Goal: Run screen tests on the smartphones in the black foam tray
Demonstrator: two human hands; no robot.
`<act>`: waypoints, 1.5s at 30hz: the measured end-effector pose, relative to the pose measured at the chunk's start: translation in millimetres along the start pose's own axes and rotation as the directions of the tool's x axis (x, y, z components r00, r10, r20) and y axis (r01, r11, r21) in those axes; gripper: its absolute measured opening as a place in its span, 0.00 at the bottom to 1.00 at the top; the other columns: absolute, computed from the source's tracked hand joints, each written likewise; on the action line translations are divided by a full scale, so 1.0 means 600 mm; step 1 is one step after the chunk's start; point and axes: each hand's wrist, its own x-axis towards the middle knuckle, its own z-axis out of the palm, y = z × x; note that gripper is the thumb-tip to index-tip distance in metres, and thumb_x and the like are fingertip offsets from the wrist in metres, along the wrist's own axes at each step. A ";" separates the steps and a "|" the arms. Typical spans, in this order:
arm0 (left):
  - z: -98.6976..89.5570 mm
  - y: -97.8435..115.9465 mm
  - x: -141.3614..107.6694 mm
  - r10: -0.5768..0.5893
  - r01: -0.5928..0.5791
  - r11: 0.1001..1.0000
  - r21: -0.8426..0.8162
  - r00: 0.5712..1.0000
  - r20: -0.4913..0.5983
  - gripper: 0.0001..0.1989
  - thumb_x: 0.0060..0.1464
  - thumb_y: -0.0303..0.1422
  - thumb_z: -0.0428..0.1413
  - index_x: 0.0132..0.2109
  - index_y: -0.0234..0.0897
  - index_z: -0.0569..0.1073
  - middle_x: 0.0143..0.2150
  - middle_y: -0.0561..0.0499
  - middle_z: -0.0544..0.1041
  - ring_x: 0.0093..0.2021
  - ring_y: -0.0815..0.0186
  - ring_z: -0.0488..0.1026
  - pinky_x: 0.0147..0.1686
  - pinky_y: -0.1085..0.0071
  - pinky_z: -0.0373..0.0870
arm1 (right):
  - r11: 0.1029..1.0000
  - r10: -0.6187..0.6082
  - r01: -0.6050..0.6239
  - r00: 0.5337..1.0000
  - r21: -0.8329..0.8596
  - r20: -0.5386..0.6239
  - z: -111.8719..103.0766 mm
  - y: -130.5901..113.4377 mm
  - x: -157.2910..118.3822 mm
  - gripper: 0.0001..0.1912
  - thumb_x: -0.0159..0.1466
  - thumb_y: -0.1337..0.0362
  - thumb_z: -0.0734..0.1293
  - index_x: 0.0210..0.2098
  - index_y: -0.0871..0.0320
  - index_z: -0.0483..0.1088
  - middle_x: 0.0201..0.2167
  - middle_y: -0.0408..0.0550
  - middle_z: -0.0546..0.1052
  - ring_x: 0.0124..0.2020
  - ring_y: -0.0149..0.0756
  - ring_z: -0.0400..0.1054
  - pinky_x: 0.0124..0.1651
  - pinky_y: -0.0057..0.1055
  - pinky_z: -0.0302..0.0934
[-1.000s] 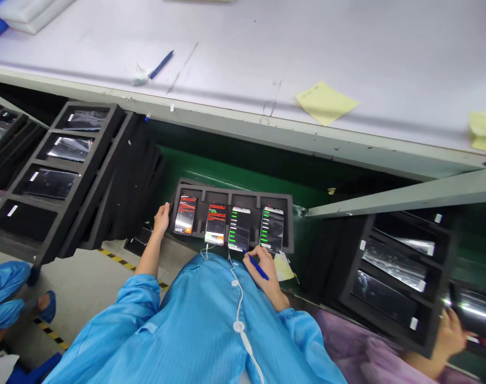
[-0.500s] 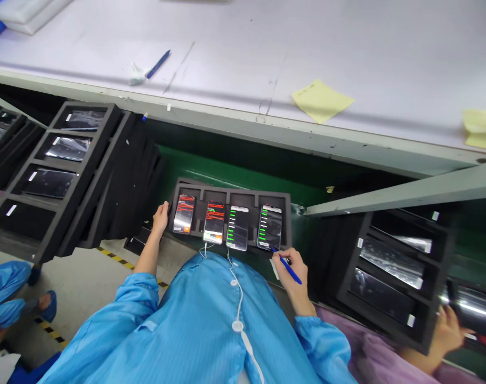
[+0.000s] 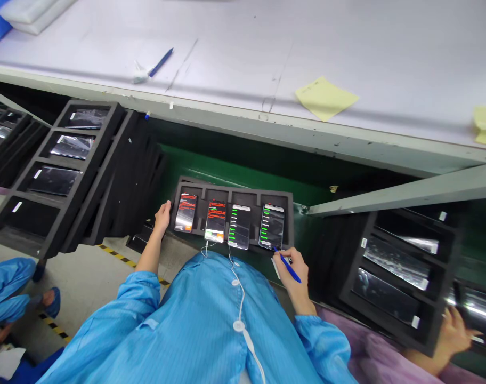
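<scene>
A dark foam tray [image 3: 291,218] lies in front of me with several lit phones in and on it. My left hand [image 3: 162,216] is closed on the tray's left edge, its fingertips partly hidden. Between the fingers of my right hand [image 3: 294,271] is a blue pen [image 3: 290,268], its tip at the lower edge of the rightmost phone [image 3: 271,226], which shows green text. Beside it is another green-text phone [image 3: 239,228]. Two phones with red text, the leftmost phone [image 3: 186,213] and its neighbour [image 3: 215,221], sit further left. White cables run from the middle phones.
Stacked trays of dark phones stand left [image 3: 51,181] and right [image 3: 390,277]. Behind is a white table [image 3: 243,64] with a dark blue pen [image 3: 161,62] and a yellow note [image 3: 326,99]. At right, a co-worker's hand [image 3: 453,333] is near a tray; a metal bar [image 3: 406,189] slants across.
The view has shifted slightly, so the surroundings sit a little differently in frame. My left hand stays at the tray, and the pen tip remains at the rightmost phone's lower edge.
</scene>
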 end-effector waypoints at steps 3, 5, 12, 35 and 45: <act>0.000 0.000 0.000 -0.010 0.010 1.000 0.003 1.000 -0.006 0.30 0.71 0.60 0.50 0.55 0.42 0.83 0.59 0.41 0.84 0.69 0.48 0.74 0.71 0.56 0.65 | 1.000 0.012 -0.012 1.000 0.011 0.018 0.000 -0.001 -0.001 0.15 0.65 0.47 0.68 0.32 0.50 0.70 0.34 0.46 0.76 0.38 0.43 0.70 0.44 0.39 0.63; 0.000 0.001 0.000 -0.011 0.011 1.000 0.005 1.000 -0.008 0.30 0.71 0.59 0.50 0.55 0.42 0.83 0.59 0.41 0.84 0.69 0.48 0.74 0.72 0.56 0.65 | 1.000 0.015 -0.015 1.000 0.021 0.018 0.000 -0.001 -0.002 0.14 0.64 0.47 0.68 0.32 0.50 0.70 0.34 0.45 0.75 0.38 0.43 0.70 0.44 0.39 0.63; 0.000 0.006 -0.005 -0.011 0.011 1.000 -0.008 1.000 -0.003 0.29 0.72 0.58 0.50 0.56 0.42 0.83 0.62 0.41 0.83 0.71 0.47 0.72 0.73 0.54 0.62 | 1.000 0.009 -0.009 1.000 0.019 -0.010 -0.003 -0.007 -0.001 0.14 0.65 0.48 0.68 0.33 0.51 0.70 0.35 0.46 0.75 0.39 0.44 0.71 0.44 0.38 0.63; 0.003 0.008 -0.006 -0.001 0.001 1.000 0.024 1.000 -0.014 0.28 0.72 0.57 0.49 0.57 0.43 0.83 0.62 0.45 0.83 0.69 0.49 0.75 0.71 0.58 0.66 | 1.000 0.002 -0.001 1.000 0.019 -0.023 -0.014 -0.008 -0.001 0.17 0.66 0.45 0.68 0.33 0.51 0.70 0.36 0.46 0.76 0.39 0.42 0.72 0.44 0.36 0.63; 0.003 0.008 -0.004 0.008 -0.008 1.000 0.008 1.000 -0.022 0.25 0.71 0.56 0.51 0.51 0.44 0.83 0.56 0.45 0.85 0.64 0.49 0.77 0.66 0.59 0.68 | 1.000 0.027 -0.027 0.998 0.009 -0.057 -0.015 -0.016 -0.008 0.16 0.64 0.46 0.68 0.32 0.51 0.70 0.33 0.45 0.75 0.37 0.42 0.71 0.43 0.37 0.63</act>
